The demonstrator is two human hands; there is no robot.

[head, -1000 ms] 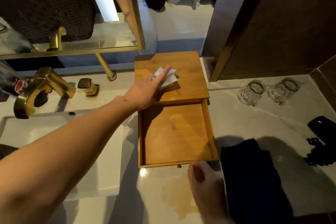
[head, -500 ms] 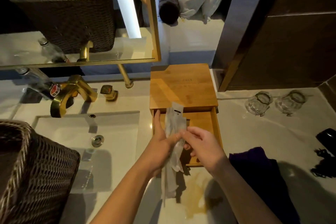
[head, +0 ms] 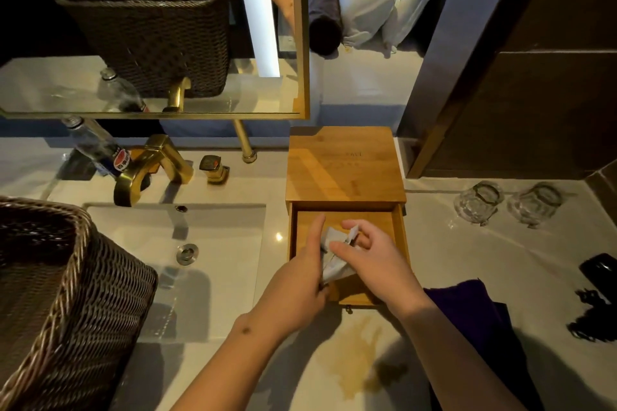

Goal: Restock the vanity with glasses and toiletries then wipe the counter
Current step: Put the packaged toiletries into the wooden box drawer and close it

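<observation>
A wooden box [head: 345,163] stands on the pale counter [head: 467,260] with its drawer [head: 399,233] pulled out toward me. Over the open drawer, my left hand [head: 300,280] and my right hand [head: 370,260] both grip a bundle of white toiletry packets [head: 335,264]. The packets are low, near the drawer floor. Two clear glasses [head: 477,203] [head: 534,203] stand upside down to the right of the box. A dark purple cloth [head: 467,320] lies by my right forearm.
A woven basket [head: 56,297] sits at the left over the sink [head: 213,243]. Behind the sink are a gold faucet [head: 150,167] and a plastic bottle [head: 96,147]. A brownish stain [head: 357,354] marks the counter before the drawer. Black objects [head: 597,277] lie at right.
My left hand took the packets off the box top and brought them down; my right hand joined it, and both lowered them into the drawer. The basket came into view.
</observation>
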